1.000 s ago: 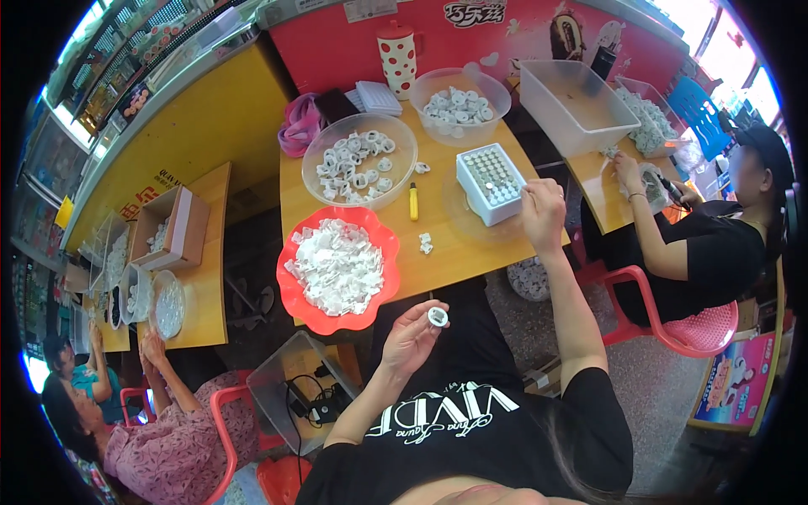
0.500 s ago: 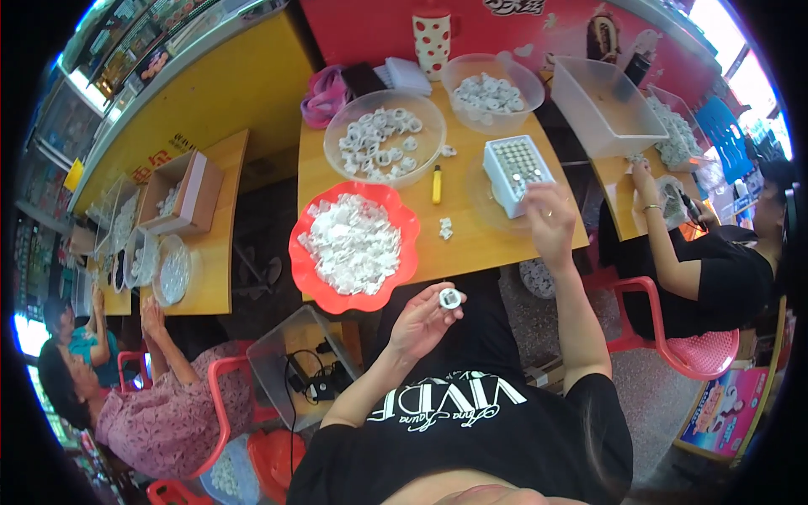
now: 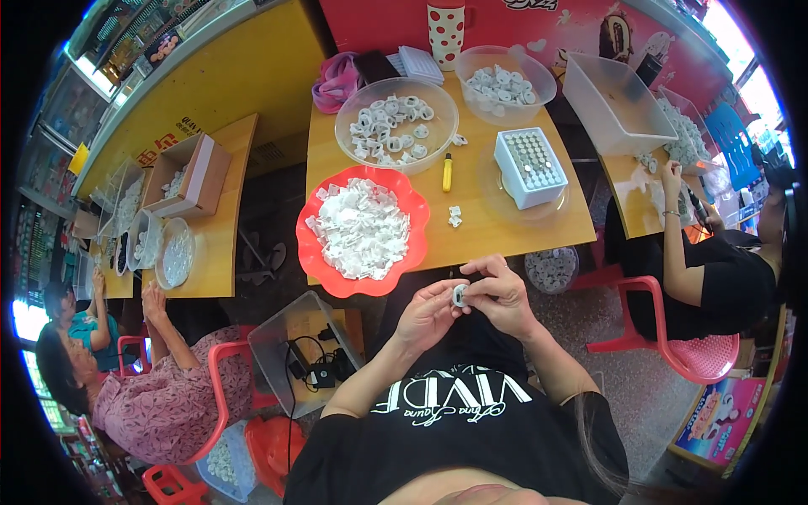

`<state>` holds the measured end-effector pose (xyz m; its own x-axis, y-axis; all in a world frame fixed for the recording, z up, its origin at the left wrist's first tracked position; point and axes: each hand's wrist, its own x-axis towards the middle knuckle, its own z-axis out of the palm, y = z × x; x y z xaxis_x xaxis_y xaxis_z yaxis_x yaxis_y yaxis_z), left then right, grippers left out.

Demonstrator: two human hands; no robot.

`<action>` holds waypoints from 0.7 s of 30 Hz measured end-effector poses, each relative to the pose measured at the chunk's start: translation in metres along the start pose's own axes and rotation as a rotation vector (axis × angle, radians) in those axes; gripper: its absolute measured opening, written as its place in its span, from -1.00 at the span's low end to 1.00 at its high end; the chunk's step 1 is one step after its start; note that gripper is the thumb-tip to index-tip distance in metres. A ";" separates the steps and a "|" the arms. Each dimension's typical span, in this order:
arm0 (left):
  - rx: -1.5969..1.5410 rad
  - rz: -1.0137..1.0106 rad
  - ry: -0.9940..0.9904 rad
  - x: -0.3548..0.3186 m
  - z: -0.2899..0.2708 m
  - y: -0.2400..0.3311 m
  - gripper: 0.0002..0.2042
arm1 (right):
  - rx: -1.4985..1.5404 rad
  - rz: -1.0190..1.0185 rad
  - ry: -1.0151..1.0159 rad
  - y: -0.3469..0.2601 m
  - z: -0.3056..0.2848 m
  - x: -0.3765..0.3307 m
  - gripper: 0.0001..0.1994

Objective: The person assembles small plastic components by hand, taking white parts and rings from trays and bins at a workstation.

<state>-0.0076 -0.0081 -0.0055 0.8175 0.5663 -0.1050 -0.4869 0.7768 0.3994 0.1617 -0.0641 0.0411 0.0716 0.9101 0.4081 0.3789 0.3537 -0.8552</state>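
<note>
Yellow desk (image 3: 505,215) crowded with bowls; both hands meet at its near edge.
Left hand (image 3: 429,313) and right hand (image 3: 503,295) pinch one small white ring (image 3: 459,295), light, rigid-looking, best gripped by its rim.

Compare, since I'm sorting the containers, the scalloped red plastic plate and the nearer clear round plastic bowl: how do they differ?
The scalloped red plastic plate is opaque and shallow; the nearer clear round plastic bowl is see-through and deeper. The plate overhangs the near edge of the yellow table; the bowl sits farther back. The plate carries a dense white heap; the bowl's ring-shaped pieces lie looser. Both hold small white parts.
</note>
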 end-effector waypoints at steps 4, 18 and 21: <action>0.079 -0.023 -0.010 0.000 0.001 -0.003 -0.71 | 0.827 0.586 -0.057 0.004 -0.002 -0.002 -0.87; 0.007 -0.002 -0.011 0.002 -0.013 0.000 -0.66 | -0.778 -0.087 0.575 0.046 -0.106 0.068 -0.92; -0.012 -0.008 -0.015 0.001 -0.014 0.000 -0.66 | -0.875 -0.049 0.587 0.060 -0.113 0.085 -0.93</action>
<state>-0.0108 -0.0040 -0.0183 0.8257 0.5561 -0.0946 -0.4840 0.7845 0.3877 0.2947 0.0100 0.0603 0.3848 0.5690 0.7267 0.9105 -0.1047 -0.4001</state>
